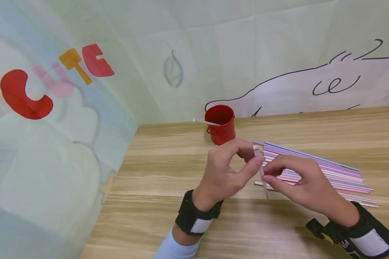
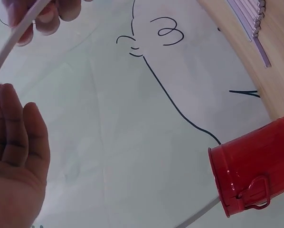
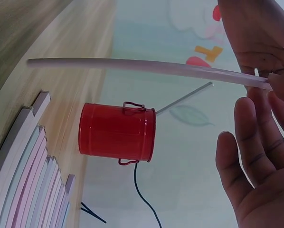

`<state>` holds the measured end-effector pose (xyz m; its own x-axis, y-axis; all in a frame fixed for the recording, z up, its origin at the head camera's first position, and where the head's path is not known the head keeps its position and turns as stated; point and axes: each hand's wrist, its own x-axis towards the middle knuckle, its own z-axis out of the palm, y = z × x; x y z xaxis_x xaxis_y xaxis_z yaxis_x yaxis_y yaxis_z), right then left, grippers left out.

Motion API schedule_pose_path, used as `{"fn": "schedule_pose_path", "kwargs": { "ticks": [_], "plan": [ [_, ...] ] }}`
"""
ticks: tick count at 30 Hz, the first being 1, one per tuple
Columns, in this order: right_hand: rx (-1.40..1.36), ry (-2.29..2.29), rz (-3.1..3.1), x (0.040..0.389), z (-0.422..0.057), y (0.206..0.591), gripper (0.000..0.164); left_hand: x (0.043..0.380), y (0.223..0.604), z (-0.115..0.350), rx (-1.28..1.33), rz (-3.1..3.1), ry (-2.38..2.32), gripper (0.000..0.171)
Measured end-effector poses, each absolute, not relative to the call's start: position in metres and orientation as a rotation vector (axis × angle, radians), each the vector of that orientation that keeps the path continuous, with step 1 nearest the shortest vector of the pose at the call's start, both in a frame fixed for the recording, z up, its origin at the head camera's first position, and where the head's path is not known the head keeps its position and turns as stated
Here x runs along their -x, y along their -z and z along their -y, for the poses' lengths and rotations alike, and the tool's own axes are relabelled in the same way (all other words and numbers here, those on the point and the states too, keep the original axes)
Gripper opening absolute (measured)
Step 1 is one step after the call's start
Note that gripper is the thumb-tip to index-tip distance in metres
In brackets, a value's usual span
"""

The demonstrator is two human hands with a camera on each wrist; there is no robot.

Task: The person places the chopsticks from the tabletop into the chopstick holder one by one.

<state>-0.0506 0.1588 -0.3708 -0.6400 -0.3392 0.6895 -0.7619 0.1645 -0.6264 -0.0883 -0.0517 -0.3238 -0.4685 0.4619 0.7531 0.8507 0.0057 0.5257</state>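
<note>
Carefully, two hands work a slim pale strip point(image 3: 146, 66) in front of a red bucket point(image 1: 222, 131), slightly to its right and nearer the person. The left hand point(image 1: 225, 172), the closer to the bucket, has its thumb and finger brought together on the strip's upper part, the other fingers loosely extended. The right hand point(image 1: 306, 181), farther right of the bucket, pinches the strip lower down between thumb and forefinger, its remaining fingers partly bent; the strip's lower end hangs free. A second strip point(image 1: 208, 122) leans over the bucket's rim, its shiny tip jutting out to the left. Right of the bucket, lilac, pink and bluish sticks point(image 1: 340, 177) lie side by side on a wood-grain table point(image 1: 149, 208). Behind the bucket rises a pale printed backdrop point(image 1: 214, 64).
</note>
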Motion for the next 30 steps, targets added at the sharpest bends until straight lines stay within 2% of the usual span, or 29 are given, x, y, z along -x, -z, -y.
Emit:
{"fn": "schedule_pose_path", "kwargs": {
  "ticks": [8, 12, 15, 20, 22, 25, 30],
  "plan": [
    [-1.056, -1.43, 2.141, 0.051, -0.159, 0.372, 0.015, 0.088, 0.319, 0.055, 1.231, 1.893, 1.463, 0.026],
    [-1.061, -1.386, 2.188, 0.052, -0.159, 0.373, 0.034, 0.088, 0.318, 0.057, 1.176, 1.854, 1.44, 0.026],
    [-1.059, -1.342, 2.238, 0.052, -0.159, 0.374, 0.041, 0.089, 0.317, 0.061, 1.133, 1.816, 1.431, 0.026],
    [-1.099, -1.248, 2.26, 0.057, -0.161, 0.38, 0.032, 0.092, 0.315, 0.067, 1.066, 1.737, 1.428, 0.022],
    [-1.107, -1.197, 2.268, 0.059, -0.163, 0.383, 0.021, 0.093, 0.314, 0.069, 1.04, 1.707, 1.424, 0.019],
    [-1.099, -1.088, 2.288, 0.061, -0.165, 0.387, 0.008, 0.094, 0.312, 0.072, 0.991, 1.663, 1.416, 0.025],
    [-1.066, -0.92, 2.371, 0.063, -0.167, 0.393, 0.007, 0.098, 0.309, 0.078, 0.89, 1.588, 1.392, 0.029]
  ]
}}
